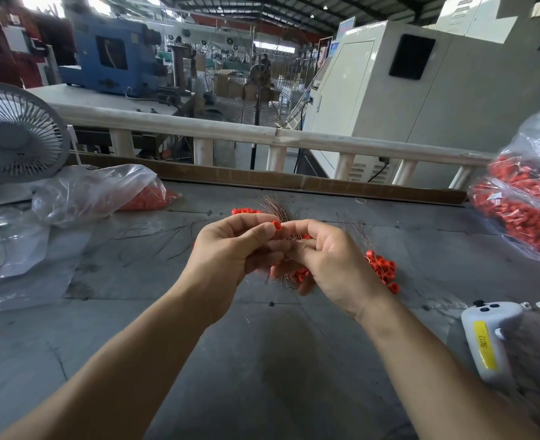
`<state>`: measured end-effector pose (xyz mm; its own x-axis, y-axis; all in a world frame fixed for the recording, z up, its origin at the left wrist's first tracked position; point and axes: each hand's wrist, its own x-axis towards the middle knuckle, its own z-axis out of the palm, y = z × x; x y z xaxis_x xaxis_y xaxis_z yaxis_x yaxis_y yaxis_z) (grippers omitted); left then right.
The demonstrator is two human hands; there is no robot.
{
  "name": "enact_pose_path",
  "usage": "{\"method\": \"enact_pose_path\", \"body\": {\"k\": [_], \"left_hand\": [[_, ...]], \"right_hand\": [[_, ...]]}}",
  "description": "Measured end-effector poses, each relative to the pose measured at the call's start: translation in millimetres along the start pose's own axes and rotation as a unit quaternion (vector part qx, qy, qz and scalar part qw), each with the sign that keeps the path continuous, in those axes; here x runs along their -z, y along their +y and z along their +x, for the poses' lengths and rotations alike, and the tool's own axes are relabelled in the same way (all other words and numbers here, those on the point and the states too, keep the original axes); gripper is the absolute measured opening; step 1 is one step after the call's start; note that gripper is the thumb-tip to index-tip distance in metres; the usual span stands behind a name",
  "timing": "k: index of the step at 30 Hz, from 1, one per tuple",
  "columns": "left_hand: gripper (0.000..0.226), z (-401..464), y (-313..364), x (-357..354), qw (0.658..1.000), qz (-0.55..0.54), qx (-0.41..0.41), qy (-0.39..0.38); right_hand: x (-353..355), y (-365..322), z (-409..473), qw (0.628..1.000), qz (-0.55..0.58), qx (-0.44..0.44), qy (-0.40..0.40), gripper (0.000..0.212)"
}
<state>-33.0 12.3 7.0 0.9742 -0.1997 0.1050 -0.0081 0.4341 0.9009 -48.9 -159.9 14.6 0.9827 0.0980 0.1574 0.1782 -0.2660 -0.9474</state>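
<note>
Above the grey table (262, 360), the left hand (230, 249) pinches a small red ring (277, 225) tight between thumb and first finger. The right hand (335, 265) is close against it, with its fingers curled in around thin copper wires (275, 206). The wires poke out above and below both hands.

More red rings (383, 268) lie in a little pile on the table, just beside the right hand and partly hidden by it. A white controller (488, 338) lies near the right arm. A grey fan (14, 134) stands far left.

A clear bag (97, 192) lies by the fan with red rings inside. A bigger bag (529, 198) on the far right is stuffed with red rings.
</note>
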Motion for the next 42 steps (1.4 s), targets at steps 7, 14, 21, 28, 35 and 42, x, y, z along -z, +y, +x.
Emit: {"method": "enact_pose_path", "body": {"k": [7, 14, 21, 28, 35, 42], "left_hand": [[0.016, 2.0, 1.7, 2.4, 0.999, -0.024, 0.012, 0.028], [0.013, 2.9, -0.6, 3.3, 0.999, -0.017, 0.011, 0.036], [0.012, 3.4, -2.7, 2.4, 0.999, -0.006, 0.005, 0.04], [0.011, 3.1, -1.7, 1.8, 0.999, -0.006, 0.001, 0.043], [0.014, 1.8, -1.0, 0.6, 0.999, -0.003, 0.006, 0.038], [0.015, 1.4, -2.2, -0.6, 1.0, -0.001, 0.004, 0.029]], "right_hand": [[49.4, 17.2, 15.2, 0.948, -0.218, -0.014, 0.232, 0.013], [56.4, 23.7, 11.2, 0.935, -0.328, -0.107, 0.082, 0.017], [30.3, 28.0, 12.4, 0.917, -0.389, -0.074, 0.048, 0.013], [28.6, 29.0, 10.4, 0.937, -0.334, -0.052, 0.091, 0.015], [25.3, 29.6, 13.7, 0.965, -0.22, -0.031, 0.139, 0.014], [22.1, 12.3, 13.5, 0.99, 0.068, 0.049, 0.114, 0.016]]}}
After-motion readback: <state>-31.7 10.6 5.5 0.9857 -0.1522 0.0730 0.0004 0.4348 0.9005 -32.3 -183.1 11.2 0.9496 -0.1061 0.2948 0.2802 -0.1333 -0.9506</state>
